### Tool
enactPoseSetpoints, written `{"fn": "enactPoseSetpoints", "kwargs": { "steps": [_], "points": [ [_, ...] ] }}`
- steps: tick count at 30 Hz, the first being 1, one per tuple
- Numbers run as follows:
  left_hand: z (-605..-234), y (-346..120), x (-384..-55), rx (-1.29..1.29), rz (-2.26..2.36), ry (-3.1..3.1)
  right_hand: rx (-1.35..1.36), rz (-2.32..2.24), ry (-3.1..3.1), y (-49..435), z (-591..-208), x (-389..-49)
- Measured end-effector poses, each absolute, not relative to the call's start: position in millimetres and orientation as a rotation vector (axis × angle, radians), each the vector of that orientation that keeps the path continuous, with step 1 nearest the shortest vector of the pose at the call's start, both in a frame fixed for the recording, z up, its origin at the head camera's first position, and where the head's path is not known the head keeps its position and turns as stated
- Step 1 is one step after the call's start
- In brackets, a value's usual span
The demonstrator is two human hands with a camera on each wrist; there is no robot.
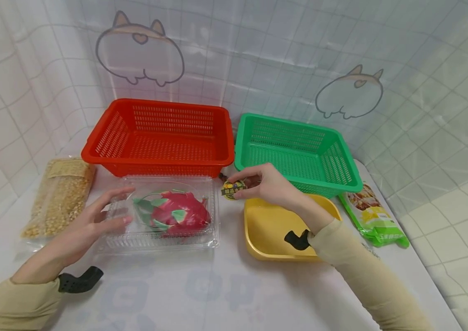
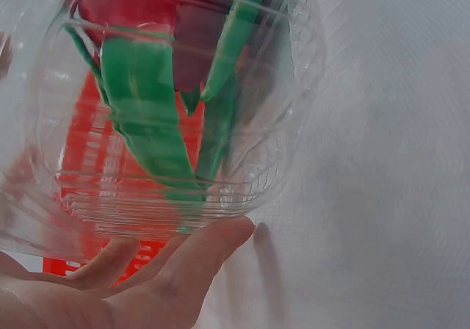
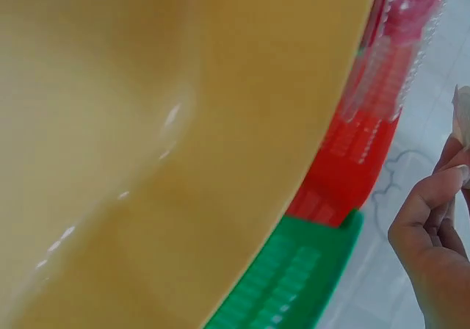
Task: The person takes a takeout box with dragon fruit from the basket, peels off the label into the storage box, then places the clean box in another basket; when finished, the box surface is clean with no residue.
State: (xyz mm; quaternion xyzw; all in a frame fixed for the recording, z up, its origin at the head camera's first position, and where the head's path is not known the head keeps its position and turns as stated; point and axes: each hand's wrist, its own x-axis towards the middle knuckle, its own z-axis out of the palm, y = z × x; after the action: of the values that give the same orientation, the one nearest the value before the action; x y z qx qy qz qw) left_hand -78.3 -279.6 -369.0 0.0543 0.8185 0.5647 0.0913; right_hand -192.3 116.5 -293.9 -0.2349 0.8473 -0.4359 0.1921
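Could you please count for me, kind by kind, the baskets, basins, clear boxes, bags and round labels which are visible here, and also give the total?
Baskets: 2 (red basket, green basket)
Yellow basin: 1
Clear box: 1
Bags: 2 (bag of kernels, green printed bag)
Round label: 1, in the right hand
Total: 7

Clear box point(image 1: 155, 243): thin transparent plastic, glossy, ribbed walls; dragon fruit point(image 1: 186, 215) inside: smooth, shiny skin; round label point(image 1: 233, 189): printed, paper-like; red basket point(image 1: 167, 169) and green basket point(image 1: 324, 185): perforated plastic, low sheen; yellow basin point(image 1: 273, 225): smooth glossy plastic, sharp highlights; grain bag point(image 1: 64, 197): clear wrinkled plastic film; green packet point(image 1: 372, 211): shiny printed film; backdrop point(image 1: 246, 69): thin sheet, slight sheen, creased; tablecloth point(image 1: 176, 308): matt, fine woven-looking texture up close; sleeves point(image 1: 353, 262): matt beige cloth
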Motion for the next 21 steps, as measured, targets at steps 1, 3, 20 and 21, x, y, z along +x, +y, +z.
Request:
{"fn": "enactPoseSetpoints", "kwargs": {
  "steps": [1,3,20,21],
  "points": [
    [-369.3,-279.7,-78.3,0.163,1.680,2.431,-0.660,-1.223,2.377,120.3,-295.5,-193.0],
    [-369.6,-279.9,-78.3,0.166,1.683,2.433,-0.644,-1.217,2.375,127.4,-298.9,-194.0],
    [-372.8,-279.8,-78.2,0.252,1.726,2.450,-0.544,-1.156,2.386,172.0,-314.1,-198.0],
    [-372.7,-279.8,-78.1,0.255,1.728,2.452,-0.551,-1.142,2.394,173.4,-314.8,-198.3]
  ]
}}
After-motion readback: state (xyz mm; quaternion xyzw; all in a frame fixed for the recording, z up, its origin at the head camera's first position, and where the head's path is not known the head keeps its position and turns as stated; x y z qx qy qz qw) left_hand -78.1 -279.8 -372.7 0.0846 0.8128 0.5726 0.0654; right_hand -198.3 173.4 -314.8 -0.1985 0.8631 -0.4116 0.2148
